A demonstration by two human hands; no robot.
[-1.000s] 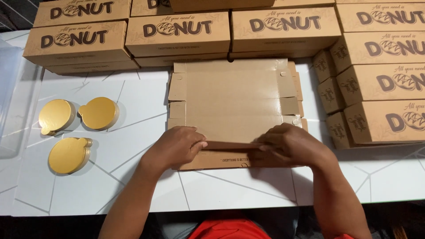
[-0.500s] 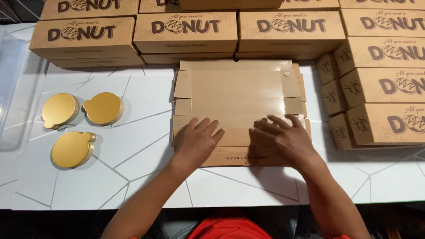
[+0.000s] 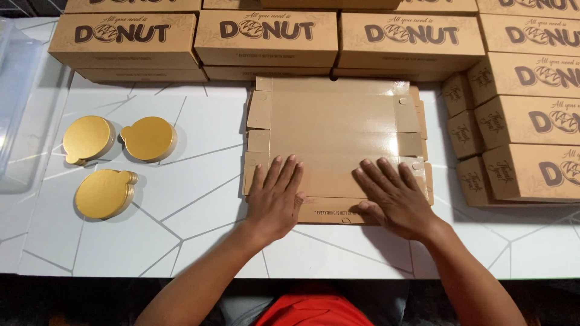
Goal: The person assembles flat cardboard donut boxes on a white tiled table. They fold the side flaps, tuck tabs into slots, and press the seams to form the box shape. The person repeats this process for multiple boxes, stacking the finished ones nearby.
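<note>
Fingers of the left hand (image 3: pixel 275 196) are spread apart and laid flat, palm down, on the near panel of an unfolded cardboard box blank (image 3: pixel 335 130). Fingers of the right hand (image 3: pixel 393 196) are likewise splayed and pressed flat on the same panel, nothing gripped. The blank lies open on the white tabletop (image 3: pixel 199 217), plain brown inside, smooth and slightly glossy, with side flaps and slots at both ends; a printed near flap is seen at its front edge between the wrists.

No contents are seen in any container: the blank is flat, and the assembled brown donut boxes (image 3: pixel 266 36) stacked behind and to the right (image 3: pixel 531 121) are closed.

Compared with a second ago, the near flap is no longer pinched by curled fingers; half a second ago the hands were already flattened, and they have since spread a little wider.

Three round gold cake boards (image 3: pixel 106 193) with small tabs are set at the left, shiny and thin. A clear plastic bin (image 3: pixel 15 102) is noted at the far left edge.
</note>
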